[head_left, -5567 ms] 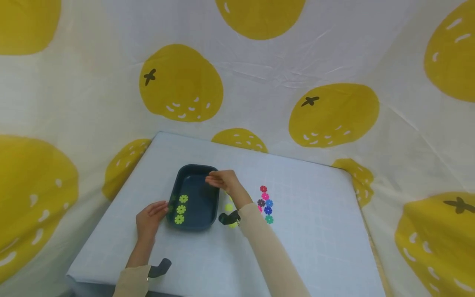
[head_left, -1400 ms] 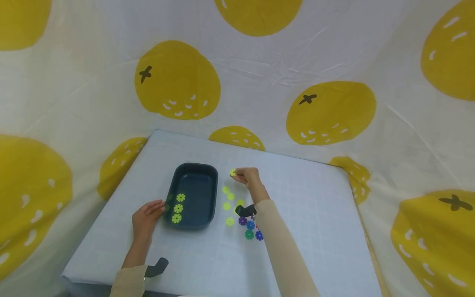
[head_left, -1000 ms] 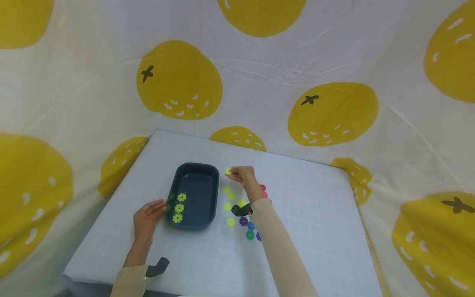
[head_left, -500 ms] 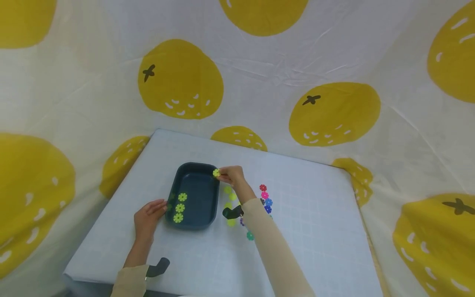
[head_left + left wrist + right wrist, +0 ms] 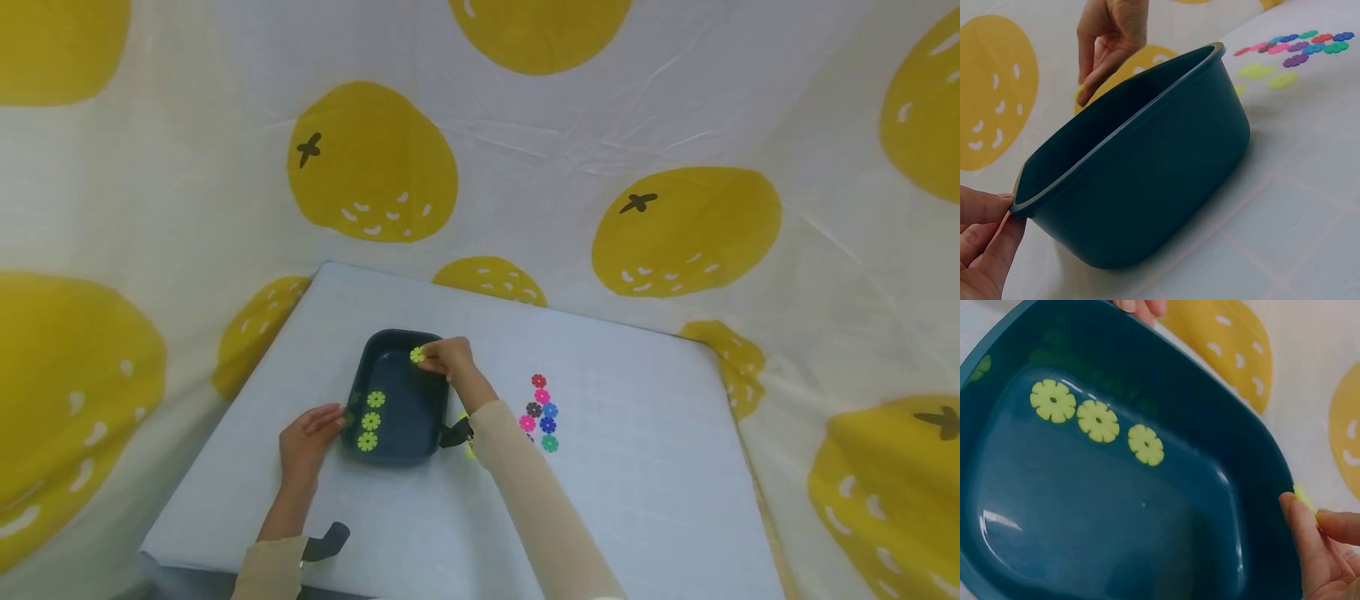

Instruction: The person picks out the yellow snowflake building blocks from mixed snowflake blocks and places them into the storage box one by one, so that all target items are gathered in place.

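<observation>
A dark teal plastic tub (image 5: pixel 405 417) stands on the table, with three yellow-green notched plastic discs (image 5: pixel 1098 421) in a row on its floor. My left hand (image 5: pixel 306 442) pinches the tub's rim between thumb and fingers, plain in the left wrist view at the hand (image 5: pixel 982 231). Over the far right part of the tub, my right hand (image 5: pixel 450 360) pinches another yellow-green disc (image 5: pixel 417 355) by its edge. That disc appears nearly edge-on in the right wrist view, between thumb and fingers (image 5: pixel 1310 540). Green reflections show on the tub's inner wall.
Right of the tub, more yellow-green discs (image 5: pixel 1282 80) lie on the white-covered table (image 5: pixel 645 500), partly behind my right arm in the head view. Beyond them are several discs in other colours (image 5: pixel 548 425). A fruit-printed cloth (image 5: pixel 525 167) hangs behind the table.
My right hand has carried the pinched yellow-green disc leftward, from beside the tub to above its inside. The left hand keeps its place at the rim. The row of three discs is unchanged.
</observation>
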A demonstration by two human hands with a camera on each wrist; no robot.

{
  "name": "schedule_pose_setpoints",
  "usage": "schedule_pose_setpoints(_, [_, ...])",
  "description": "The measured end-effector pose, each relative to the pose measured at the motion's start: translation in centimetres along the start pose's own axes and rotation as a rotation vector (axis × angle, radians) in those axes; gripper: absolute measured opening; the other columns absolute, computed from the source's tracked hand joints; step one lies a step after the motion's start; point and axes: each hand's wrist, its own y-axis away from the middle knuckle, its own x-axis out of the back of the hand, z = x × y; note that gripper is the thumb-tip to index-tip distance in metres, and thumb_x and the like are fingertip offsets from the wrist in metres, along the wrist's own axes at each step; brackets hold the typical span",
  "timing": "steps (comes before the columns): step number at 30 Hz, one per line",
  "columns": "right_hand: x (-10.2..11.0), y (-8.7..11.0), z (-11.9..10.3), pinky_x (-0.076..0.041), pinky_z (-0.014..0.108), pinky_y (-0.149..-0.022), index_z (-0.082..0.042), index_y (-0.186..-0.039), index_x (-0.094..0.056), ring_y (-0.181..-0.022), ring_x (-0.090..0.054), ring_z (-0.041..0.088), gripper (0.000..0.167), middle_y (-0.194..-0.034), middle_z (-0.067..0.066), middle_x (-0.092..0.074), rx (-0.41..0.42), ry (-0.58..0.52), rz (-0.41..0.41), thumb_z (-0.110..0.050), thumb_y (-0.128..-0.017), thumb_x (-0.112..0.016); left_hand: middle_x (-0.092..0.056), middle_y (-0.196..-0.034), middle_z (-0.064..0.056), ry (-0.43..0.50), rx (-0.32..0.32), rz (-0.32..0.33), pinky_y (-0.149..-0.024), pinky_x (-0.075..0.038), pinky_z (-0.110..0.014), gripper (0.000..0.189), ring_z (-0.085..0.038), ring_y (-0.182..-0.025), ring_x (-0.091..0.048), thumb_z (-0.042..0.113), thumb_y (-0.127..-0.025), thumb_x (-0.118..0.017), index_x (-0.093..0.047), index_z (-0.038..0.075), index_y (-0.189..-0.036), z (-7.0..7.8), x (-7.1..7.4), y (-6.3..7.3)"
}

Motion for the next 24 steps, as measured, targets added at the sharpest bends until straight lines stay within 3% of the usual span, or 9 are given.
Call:
schedule_pose_setpoints(6, [-1.0,-0.3,0.7,-0.059,0.025,-0.054,0.009,-0.101,-0.065,-0.050,-0.068,0.015,0.018,-0.081,0.015,-0.071,-0.014,0.027,-0.008,0.007,-0.083,-0.069,-0.066,-0.129,-0.015,0.006,-0.002,0.005,-0.079,-0.049,-0.004,0.034,0.016,-0.088,-0.061,0.010,-0.094,-0.068,-0.062,0.003,-0.127,-0.1,-0.1,0.0])
schedule_pose_setpoints(13, [-2.3,-0.3,2.1,-0.061,0.029,-0.059,0.010,-0.099,-0.068,-0.051,-0.068,0.016,0.017,-0.083,0.016,-0.072,0.002,0.054,0.013,0.007,-0.082,-0.070,-0.066,-0.129,-0.017,-0.011,-0.020,0.005,-0.080,-0.049,-0.003,0.034,0.017,-0.087,-0.060,0.009,-0.093,-0.067,-0.062,0.003,-0.126,-0.2,-0.1,-0.1])
schedule_pose_setpoints(24, [-4.7,-0.2,4.4,-0.060,0.025,-0.058,0.008,-0.100,-0.069,-0.057,-0.072,0.017,0.016,-0.090,0.019,-0.075,-0.019,0.142,0.148,0.003,-0.085,-0.071,-0.066,-0.129,-0.017,-0.001,-0.027,-0.012,-0.080,-0.050,-0.005,0.034,0.016,-0.089,-0.061,0.008,-0.093,-0.067,-0.062,0.002,-0.126,-0.4,0.0,-0.1])
